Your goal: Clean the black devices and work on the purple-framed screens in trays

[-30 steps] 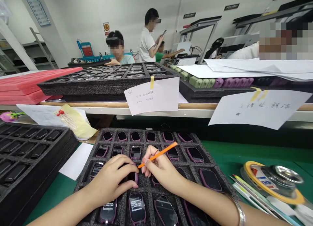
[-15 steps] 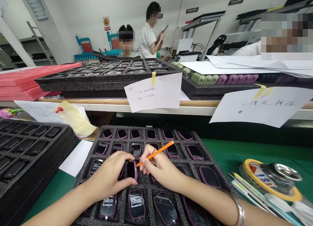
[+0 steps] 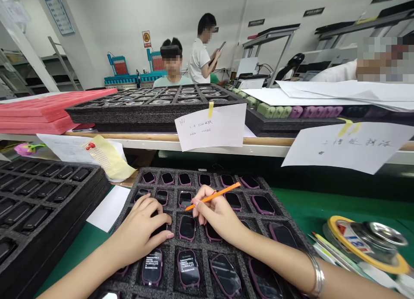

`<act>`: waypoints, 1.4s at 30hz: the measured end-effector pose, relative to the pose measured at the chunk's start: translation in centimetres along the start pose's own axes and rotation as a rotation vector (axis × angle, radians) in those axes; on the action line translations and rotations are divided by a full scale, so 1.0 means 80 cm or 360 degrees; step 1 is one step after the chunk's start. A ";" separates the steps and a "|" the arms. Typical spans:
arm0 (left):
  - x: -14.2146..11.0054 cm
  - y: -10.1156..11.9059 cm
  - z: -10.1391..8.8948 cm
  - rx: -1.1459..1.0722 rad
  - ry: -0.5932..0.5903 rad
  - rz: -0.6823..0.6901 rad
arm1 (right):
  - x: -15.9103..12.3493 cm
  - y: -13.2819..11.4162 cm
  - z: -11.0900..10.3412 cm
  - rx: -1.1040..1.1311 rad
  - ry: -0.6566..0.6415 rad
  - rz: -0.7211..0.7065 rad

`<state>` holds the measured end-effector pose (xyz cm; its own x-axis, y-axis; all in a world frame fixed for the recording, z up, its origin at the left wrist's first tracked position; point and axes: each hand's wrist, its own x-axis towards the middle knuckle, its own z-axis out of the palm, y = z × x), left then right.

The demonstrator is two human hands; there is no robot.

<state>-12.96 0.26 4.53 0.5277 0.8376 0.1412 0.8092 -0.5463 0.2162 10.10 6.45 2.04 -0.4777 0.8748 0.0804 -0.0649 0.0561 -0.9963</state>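
My right hand (image 3: 215, 212) grips a slim orange stick (image 3: 220, 194), its pointed tip slanting down to the left. Just below that tip, a purple-framed smartwatch (image 3: 186, 228) with a dark screen lies in its pocket of the black foam tray (image 3: 200, 248). To its left, my left hand (image 3: 147, 223) hovers low with fingers apart, partly covering neighbouring pockets; whether it touches the watch beneath is unclear. Nearer me, a smartwatch (image 3: 188, 268) shows white text on its lit screen, as does the one (image 3: 152, 268) beside it. Several similar watches fill the other pockets.
Another foam tray (image 3: 61, 217) of black devices stands at the left. A tape roll (image 3: 365, 245) and pens (image 3: 336, 256) lie at the right. On the shelf ahead are a foam tray (image 3: 129, 114), pink foam (image 3: 54, 107) and hanging handwritten papers (image 3: 211, 128). Several people are beyond.
My left hand has let go of the tilted smartwatch and moved left; that watch now lies in its pocket. The orange stick's tip has come away from the watch's side edge.
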 end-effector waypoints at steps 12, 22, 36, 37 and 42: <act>-0.035 -0.023 0.010 -0.0218 0.0262 0.0035 | 0.034 0.006 0.065 0.0104 -0.0192 0.0142; -0.037 -0.025 0.018 -0.0348 0.0342 -0.0146 | 0.026 0.013 0.063 0.0030 -0.0258 0.0102; -0.035 -0.025 0.005 -0.0075 0.0452 -0.0285 | 0.024 0.014 0.062 -0.0134 -0.0280 0.0001; -0.036 -0.028 0.003 -0.0012 0.0431 -0.0304 | 0.024 0.014 0.062 -0.0135 -0.0279 0.0000; -0.044 -0.044 -0.012 0.0026 0.0199 -0.0232 | 0.022 0.014 0.062 -0.0067 -0.0241 -0.0051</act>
<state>-17.93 -0.77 4.19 0.3691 0.9008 0.2285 0.8794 -0.4181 0.2277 4.84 5.65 1.23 -0.6027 0.7901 0.1123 -0.0468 0.1055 -0.9933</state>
